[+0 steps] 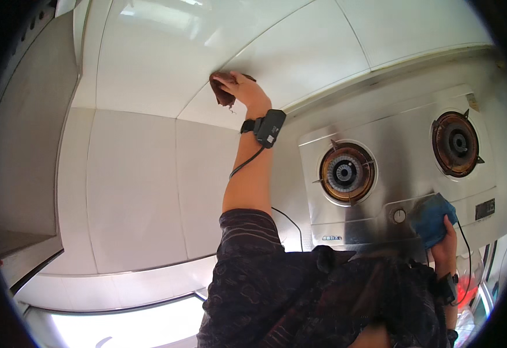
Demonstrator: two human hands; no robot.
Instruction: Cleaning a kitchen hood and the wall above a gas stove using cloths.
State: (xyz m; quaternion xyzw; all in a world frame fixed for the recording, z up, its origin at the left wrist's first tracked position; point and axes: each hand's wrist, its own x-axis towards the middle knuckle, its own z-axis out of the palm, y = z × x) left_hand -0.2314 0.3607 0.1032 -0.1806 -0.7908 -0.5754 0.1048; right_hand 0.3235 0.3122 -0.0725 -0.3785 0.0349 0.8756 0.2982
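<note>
My left hand [247, 92] presses a dark brown cloth [223, 92] against the white tiled wall [162, 56]. The arm is stretched up, with a small black device strapped to the wrist. On my right, my right hand [445, 243] grips a blue cloth [434, 219] at the front of a stainless-steel gas stove [392, 143]. This cloth lies over part of the stove's control panel, beside a round knob [399, 216].
The left burner [344, 173] and right burner [457, 143] carry browned rings with small pan supports. A grey cabinet or hood panel [31, 143] juts out at the far left. Below it is a bright window [127, 324]. Thin black cables [294, 224] hang near my arms.
</note>
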